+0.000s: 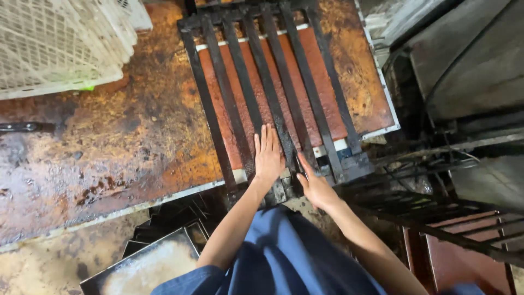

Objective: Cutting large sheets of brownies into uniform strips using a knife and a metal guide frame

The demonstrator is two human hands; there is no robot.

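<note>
A person in blue clothing stands at a rust-stained, oily metal table, seen from above. At the far left, a cream plastic lattice crate sits on the table's back corner, well apart from the work. Below the table's front edge, metal trays lie stacked on the floor. Towards the middle, a black metal frame of long parallel bars lies flat over a reddish-brown sheet with pale edges, near the table's right side. The left hand rests palm down, fingers straight and held close together, pressing on the sheet between two bars at the frame's near end. Just beside it, the right hand touches the near end of a neighbouring bar, fingers extended; whether it pinches anything cannot be told. The step in hand looks like settling the frame onto the sheet. Any next move would call for even pressure with both hands. At the far right, dark machinery and more barred frames stand below the table level.
</note>
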